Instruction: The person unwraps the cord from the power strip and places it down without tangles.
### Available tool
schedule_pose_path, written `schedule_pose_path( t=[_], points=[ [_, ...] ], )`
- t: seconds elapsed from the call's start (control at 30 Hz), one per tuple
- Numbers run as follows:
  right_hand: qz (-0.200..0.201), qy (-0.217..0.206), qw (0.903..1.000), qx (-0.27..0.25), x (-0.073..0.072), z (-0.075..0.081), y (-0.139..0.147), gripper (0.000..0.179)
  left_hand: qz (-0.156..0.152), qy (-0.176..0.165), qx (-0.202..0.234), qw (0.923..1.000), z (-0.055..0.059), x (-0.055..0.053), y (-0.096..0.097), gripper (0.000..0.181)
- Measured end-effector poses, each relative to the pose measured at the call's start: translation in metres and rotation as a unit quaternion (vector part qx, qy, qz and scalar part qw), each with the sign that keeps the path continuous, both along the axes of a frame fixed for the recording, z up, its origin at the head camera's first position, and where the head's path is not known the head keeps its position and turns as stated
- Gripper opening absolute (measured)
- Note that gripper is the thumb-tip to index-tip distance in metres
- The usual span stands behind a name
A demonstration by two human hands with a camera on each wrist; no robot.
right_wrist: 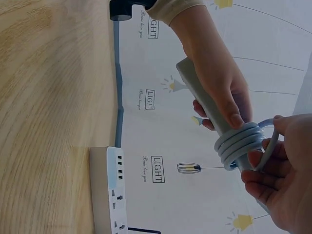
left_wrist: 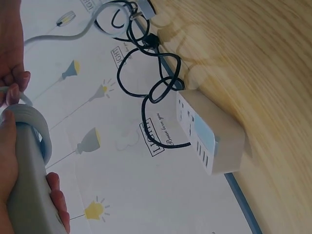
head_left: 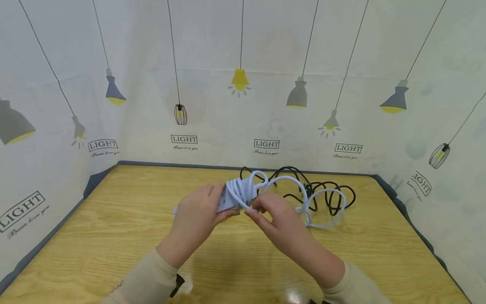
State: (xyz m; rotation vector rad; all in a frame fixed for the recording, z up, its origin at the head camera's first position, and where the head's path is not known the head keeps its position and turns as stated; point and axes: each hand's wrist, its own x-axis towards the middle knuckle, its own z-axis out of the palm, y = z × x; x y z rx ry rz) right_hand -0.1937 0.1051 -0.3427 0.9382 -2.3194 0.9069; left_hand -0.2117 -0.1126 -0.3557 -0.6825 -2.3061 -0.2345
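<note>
My left hand (head_left: 199, 211) grips a long pale power strip (right_wrist: 197, 80), which is held up above the wooden table. Several turns of its pale cord (right_wrist: 239, 146) are wound round one end of the strip. With thumb and fingers, my right hand (head_left: 282, 219) pinches the cord close beside those turns. From there the loose cord (head_left: 343, 202) runs in wide loops to the right. The left hand covers part of the strip in the head view.
A second white power strip (left_wrist: 224, 141) stands on the table, seen in both wrist views. Its tangled black cord (head_left: 334, 185) and black plug (head_left: 307, 190) lie at the table's back right. Lamp-printed cloth (head_left: 212, 84) surrounds the table (head_left: 152, 185) at the back and sides.
</note>
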Motion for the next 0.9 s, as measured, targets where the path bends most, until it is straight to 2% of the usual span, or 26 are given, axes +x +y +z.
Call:
schedule_pose_path(
  t=[0.13,0.3,0.43,0.73,0.9],
  points=[
    [0.002,-0.007,0.9999,0.007,0.002,0.003,0.002,0.012,0.001,0.004,-0.011,0.9999,0.000,0.002,-0.004,0.064],
    [-0.002,0.016,0.9998,0.014,0.002,0.005,0.004,0.014,-0.004,0.016,-0.025,0.9995,0.000,0.006,-0.010,0.065],
    [-0.017,0.014,0.9997,0.011,0.001,0.007,0.007,0.015,-0.013,0.021,-0.038,0.9990,-0.002,0.009,-0.014,0.066],
    [-0.043,0.017,0.9987,-0.020,-0.008,0.004,0.017,0.014,-0.055,0.037,-0.032,0.9973,-0.003,0.014,-0.024,0.066],
    [-0.053,-0.008,0.9983,-0.024,-0.013,0.001,0.019,0.015,-0.080,0.053,-0.034,0.9948,-0.005,0.017,-0.028,0.066]
  ],
)
